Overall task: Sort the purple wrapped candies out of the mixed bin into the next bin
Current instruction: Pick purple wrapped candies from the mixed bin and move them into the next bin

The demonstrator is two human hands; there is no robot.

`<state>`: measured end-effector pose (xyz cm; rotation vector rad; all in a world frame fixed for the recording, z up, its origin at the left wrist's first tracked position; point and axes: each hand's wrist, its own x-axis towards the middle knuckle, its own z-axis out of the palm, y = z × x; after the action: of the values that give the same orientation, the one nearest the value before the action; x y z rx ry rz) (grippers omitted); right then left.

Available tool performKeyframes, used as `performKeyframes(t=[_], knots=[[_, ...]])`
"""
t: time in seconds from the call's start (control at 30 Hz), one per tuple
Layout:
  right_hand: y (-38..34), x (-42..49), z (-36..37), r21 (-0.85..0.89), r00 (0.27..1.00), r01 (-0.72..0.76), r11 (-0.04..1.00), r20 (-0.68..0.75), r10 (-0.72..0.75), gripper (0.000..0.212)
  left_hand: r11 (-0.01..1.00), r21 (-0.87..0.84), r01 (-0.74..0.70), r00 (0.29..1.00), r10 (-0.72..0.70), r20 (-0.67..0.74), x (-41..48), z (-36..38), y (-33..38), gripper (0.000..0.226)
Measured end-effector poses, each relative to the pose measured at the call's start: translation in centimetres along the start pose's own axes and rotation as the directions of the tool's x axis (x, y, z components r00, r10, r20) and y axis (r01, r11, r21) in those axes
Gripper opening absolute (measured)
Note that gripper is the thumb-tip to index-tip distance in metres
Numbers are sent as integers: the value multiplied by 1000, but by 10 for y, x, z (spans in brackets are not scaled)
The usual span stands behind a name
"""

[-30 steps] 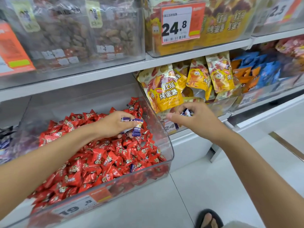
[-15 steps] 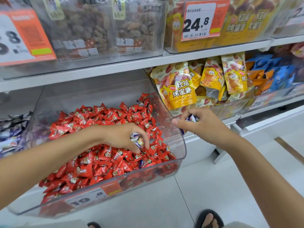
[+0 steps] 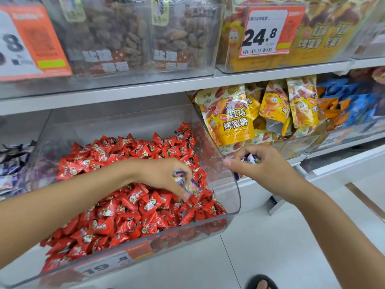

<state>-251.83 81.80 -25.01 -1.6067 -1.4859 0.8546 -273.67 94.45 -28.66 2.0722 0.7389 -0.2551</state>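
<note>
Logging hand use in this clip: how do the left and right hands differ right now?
The left hand reaches down into the clear bin, fingertips among the red candies; the right hand hovers outside the bin's right wall, above no candy pile. The left hand's grip points downward on purple wrapped candies; the right hand's fingers curl sideways around its purple candy. Both hold purple wrappers.

Both forearms outstretched, left hand [image 3: 164, 176] and right hand [image 3: 268, 167] curled closed.
</note>
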Motion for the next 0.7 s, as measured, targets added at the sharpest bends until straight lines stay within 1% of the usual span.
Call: performKeyframes(t=[0.07,0.1,0.17,0.2,0.27,0.33,0.37,0.43,0.47,0.5,0.53,0.57,0.6,0.7], knots=[[-7,-1,1,42,999,-4,999,-49,6,37,984,-177,30,985,-60,-164,-8,-10,-5,19],[-10,-1,2,58,997,1,998,-75,3,39,971,-236,28,972,-81,-221,-14,-15,-8,19],[-19,-2,4,47,992,32,998,-120,-26,43,958,-287,-5,946,-88,-311,-28,-25,-11,29],[-24,-2,6,32,990,48,998,-136,-43,44,953,-303,-28,936,-81,-342,-37,-30,-13,34],[-38,-4,10,12,990,70,997,-121,-68,38,942,-331,-65,926,-67,-372,-57,-40,-21,36],[-52,-1,22,2,991,86,996,-102,-86,29,929,-363,-69,925,-77,-373,-77,-48,-31,25],[-58,5,31,-28,989,92,995,-114,-95,26,925,-376,-54,927,-94,-364,-85,-50,-36,22],[-66,26,55,-97,981,100,990,-159,-115,18,927,-374,-24,933,-114,-342,-95,-52,-46,45],[-67,40,68,-150,981,88,985,-158,-112,8,932,-363,-19,928,-118,-352,-97,-52,-50,45],[-64,56,80,-231,985,55,971,-147,-91,13,936,-350,-23,920,-118,-374,-98,-52,-52,40],[-56,74,90,-321,990,20,947,-124,-63,28,942,-336,-24,907,-121,-403,-98,-53,-55,35],[-46,93,99,-402,994,-12,916,-103,-32,37,950,-313,-26,892,-119,-436,-97,-54,-58,32],[-38,110,106,-473,995,-50,880,-96,5,38,960,-279,-36,880,-102,-463,-95,-56,-60,31],[-23,143,125,-655,987,-160,739,-111,116,28,973,-215,-79,858,-44,-512,-90,-59,-67,31]])
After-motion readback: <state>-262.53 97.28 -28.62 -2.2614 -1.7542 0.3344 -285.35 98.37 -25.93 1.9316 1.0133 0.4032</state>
